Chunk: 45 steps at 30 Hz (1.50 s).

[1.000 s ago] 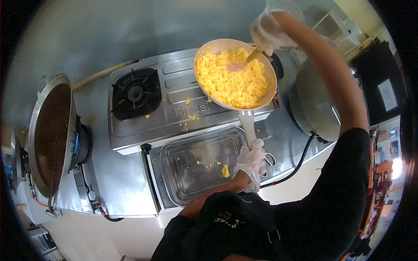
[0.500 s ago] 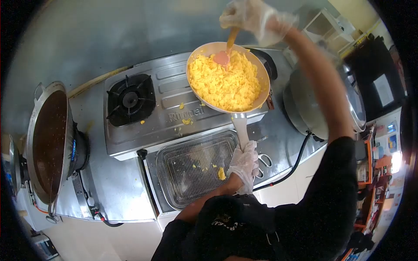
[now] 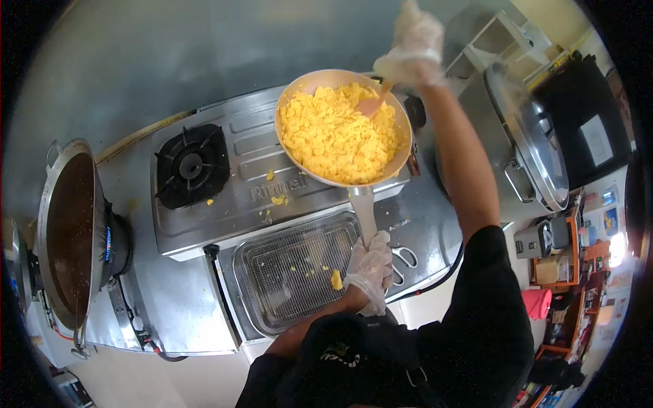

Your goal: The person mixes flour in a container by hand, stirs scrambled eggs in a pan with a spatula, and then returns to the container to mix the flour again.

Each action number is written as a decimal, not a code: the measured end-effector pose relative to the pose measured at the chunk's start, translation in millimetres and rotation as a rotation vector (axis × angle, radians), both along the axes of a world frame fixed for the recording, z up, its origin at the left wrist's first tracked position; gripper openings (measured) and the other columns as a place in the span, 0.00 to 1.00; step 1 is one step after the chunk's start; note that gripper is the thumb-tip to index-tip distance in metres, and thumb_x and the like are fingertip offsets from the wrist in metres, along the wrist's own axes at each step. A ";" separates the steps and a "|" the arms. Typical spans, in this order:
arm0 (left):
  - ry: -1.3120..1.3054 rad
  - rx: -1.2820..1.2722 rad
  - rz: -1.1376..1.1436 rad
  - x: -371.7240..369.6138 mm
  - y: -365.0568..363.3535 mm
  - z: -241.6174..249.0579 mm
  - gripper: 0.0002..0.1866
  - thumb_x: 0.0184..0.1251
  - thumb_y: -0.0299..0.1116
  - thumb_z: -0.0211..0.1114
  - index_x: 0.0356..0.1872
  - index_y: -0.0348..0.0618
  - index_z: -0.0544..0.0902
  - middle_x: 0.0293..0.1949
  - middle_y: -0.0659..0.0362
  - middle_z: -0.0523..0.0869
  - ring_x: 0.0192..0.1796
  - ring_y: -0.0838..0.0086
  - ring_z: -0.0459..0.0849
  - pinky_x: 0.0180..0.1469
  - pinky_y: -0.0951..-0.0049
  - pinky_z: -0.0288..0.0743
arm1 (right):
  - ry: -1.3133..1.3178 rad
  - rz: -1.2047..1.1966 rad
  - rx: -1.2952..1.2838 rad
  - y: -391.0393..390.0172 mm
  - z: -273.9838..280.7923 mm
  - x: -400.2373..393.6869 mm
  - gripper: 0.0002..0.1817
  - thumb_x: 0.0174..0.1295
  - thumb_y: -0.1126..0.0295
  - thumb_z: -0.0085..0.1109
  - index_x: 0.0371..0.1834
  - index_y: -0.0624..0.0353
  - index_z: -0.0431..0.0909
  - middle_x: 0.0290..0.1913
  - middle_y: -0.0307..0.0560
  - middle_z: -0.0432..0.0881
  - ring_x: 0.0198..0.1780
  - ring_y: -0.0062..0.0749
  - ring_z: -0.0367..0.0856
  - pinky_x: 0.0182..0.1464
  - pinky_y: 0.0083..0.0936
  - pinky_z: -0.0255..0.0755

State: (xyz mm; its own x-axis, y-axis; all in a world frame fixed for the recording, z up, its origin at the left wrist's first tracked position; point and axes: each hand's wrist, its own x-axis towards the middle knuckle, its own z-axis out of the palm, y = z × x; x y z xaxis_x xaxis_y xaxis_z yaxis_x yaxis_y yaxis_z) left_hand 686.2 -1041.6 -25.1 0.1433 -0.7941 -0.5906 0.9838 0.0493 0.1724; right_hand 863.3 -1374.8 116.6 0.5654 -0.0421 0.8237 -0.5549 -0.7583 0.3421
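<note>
On the right-hand burner of the steel stove, the white frying pan sits heaped with yellow scrambled egg. The gloved left hand is clenched around the end of the pan's long handle, at the pan's 6 o'clock, above the wire rack tray, where a few crumbs of egg lie. The gloved right hand grips a spatula by its pale handle; its pink blade digs into the egg at about 2 o'clock in the pan. Half a second ago that hand was higher and farther left, with the blade near 12 o'clock, so it has swung clockwise along the far rim. The left hand keeps the same hold on the handle. The whole view has shifted too: the pan and stove lie a little farther left than before, and the big steel lid at 3 o'clock shows more fully. At 9 o'clock, the wok of dark sauce stands over a blue flame.
</note>
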 end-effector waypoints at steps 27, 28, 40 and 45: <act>0.013 -0.013 0.031 -5.8 -2.8 -10.2 0.10 0.66 0.48 0.53 0.34 0.57 0.72 0.17 0.69 0.73 0.11 0.77 0.70 0.10 0.75 0.60 | -0.079 0.047 0.277 41.6 1.2 -10.0 0.14 0.42 0.68 0.59 0.32 0.56 0.67 0.21 0.47 0.75 0.27 0.44 0.76 0.31 0.39 0.70; 0.107 -0.102 0.028 -7.8 1.0 -17.4 0.09 0.66 0.47 0.54 0.36 0.57 0.71 0.17 0.69 0.72 0.11 0.77 0.70 0.10 0.75 0.59 | -0.068 0.021 0.282 40.4 -1.7 -13.4 0.14 0.42 0.68 0.58 0.32 0.57 0.67 0.21 0.46 0.75 0.27 0.43 0.76 0.31 0.38 0.70; -0.206 0.219 -0.001 -3.5 -18.2 23.5 0.12 0.66 0.43 0.58 0.43 0.56 0.66 0.17 0.69 0.68 0.11 0.80 0.64 0.11 0.77 0.57 | -0.175 0.223 0.175 44.0 -2.5 10.2 0.02 0.57 0.73 0.51 0.31 0.57 0.71 0.22 0.46 0.74 0.25 0.35 0.74 0.32 0.33 0.70; -0.077 0.155 0.003 -4.2 -11.5 17.0 0.13 0.65 0.43 0.59 0.43 0.56 0.66 0.18 0.68 0.68 0.12 0.80 0.65 0.11 0.78 0.57 | -0.305 0.320 0.934 42.8 9.5 -5.7 0.14 0.49 0.67 0.58 0.38 0.57 0.69 0.24 0.50 0.75 0.29 0.42 0.76 0.35 0.36 0.71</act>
